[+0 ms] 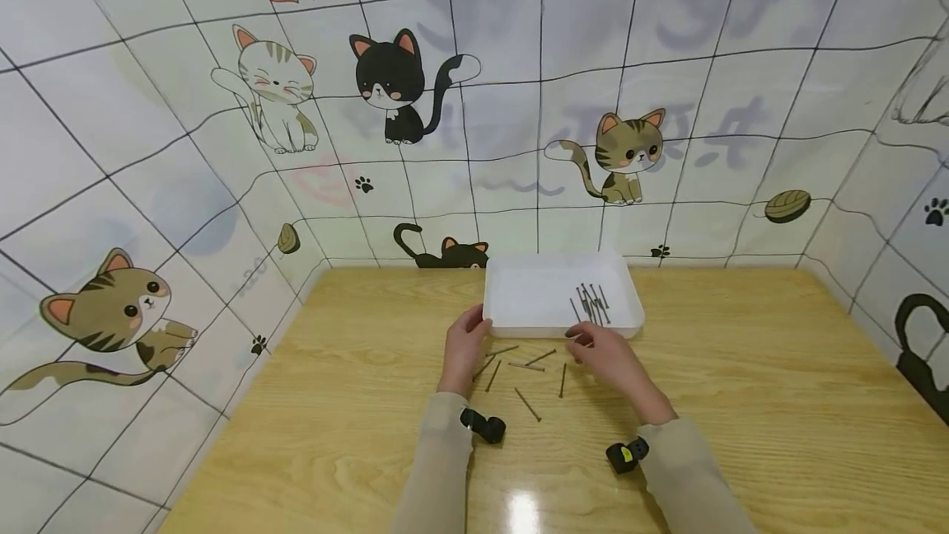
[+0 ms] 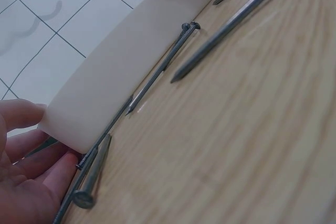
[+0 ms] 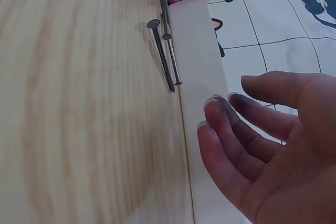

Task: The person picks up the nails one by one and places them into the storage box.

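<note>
Pale walls with little cats on them stand behind and beside a yellow wood table. Near the far edge of the table sits a white tray. Inside it, over on the right, a bunch of nails lies in a heap. More loose nails lie on the wood at the near side of the tray, pointing all sorts of ways.

The left hand holds the near left corner of the tray, thumb and fingers bent round it. Some nails lie just beside it. The right hand is by the tray's near side, toward the right. Its fingers bend a bit, with a small gap to the thumb, and I see nothing in them.

I think the left hand should hold firm so the tray can't slide. A nail is best pinched by its middle, away from the sharp tip. Nails lying close together are best taken one by one, and laid down softly, not dropped.
</note>
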Tool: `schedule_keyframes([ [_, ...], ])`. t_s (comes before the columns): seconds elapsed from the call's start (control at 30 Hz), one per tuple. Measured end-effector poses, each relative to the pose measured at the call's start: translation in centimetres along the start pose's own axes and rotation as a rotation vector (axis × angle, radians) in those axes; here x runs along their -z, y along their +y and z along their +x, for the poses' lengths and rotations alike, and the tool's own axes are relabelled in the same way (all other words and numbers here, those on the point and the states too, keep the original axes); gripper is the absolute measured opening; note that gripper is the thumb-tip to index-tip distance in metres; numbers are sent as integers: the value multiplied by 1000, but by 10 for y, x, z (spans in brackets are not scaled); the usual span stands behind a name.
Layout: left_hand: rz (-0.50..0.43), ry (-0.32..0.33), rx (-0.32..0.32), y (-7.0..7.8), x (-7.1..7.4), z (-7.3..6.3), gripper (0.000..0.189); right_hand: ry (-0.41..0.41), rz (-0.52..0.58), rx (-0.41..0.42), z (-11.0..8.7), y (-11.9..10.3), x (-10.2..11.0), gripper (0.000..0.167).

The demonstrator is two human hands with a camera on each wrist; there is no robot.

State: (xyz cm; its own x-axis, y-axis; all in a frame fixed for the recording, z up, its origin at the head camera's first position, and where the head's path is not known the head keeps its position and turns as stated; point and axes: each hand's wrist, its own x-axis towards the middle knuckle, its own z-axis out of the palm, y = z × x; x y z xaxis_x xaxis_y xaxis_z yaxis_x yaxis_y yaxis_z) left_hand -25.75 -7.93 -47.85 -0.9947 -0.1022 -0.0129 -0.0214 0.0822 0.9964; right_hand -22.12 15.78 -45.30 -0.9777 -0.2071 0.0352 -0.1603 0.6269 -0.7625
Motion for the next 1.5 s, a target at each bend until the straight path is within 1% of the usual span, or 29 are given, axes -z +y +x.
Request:
schedule_keyframes([
  [0.07, 7, 11, 4, -7, -1, 4, 38, -7, 6, 0, 0, 1, -2, 29],
  [0.13, 15, 18, -6, -13, -1, 7, 38, -9, 8, 8, 0, 2, -4, 30],
  [0.2, 23, 21, -14, -15, -1, 8, 38, -15, 8, 8, 0, 2, -5, 33],
  [0.3, 25, 16, -25, -16, -1, 8, 39, -32, -13, 17, -1, 3, -7, 38],
  [0.4, 23, 15, -21, -17, -1, 8, 39, -50, -45, 12, -2, 3, -9, 40],
  [0.67, 18, 13, -6, -18, 0, 9, 41, -59, -122, 45, -1, -2, -16, 31],
  [0.73, 13, 12, -3, -17, 0, 9, 41, -58, -148, 54, -2, -4, -18, 30],
  [0.83, 12, 11, 2, -17, 0, 9, 42, -56, -183, 44, -2, -5, -20, 29],
  [1.03, 8, 8, 5, -16, -1, 8, 41, -66, -258, 85, -2, -7, -26, 28],
  [1.23, 7, 3, -5, -15, 0, 7, 41, -73, -273, 120, -5, -11, -27, 29],
  [1.5, 7, 5, -2, -15, 0, 7, 41, -84, -292, 117, -7, -12, -26, 30],
])
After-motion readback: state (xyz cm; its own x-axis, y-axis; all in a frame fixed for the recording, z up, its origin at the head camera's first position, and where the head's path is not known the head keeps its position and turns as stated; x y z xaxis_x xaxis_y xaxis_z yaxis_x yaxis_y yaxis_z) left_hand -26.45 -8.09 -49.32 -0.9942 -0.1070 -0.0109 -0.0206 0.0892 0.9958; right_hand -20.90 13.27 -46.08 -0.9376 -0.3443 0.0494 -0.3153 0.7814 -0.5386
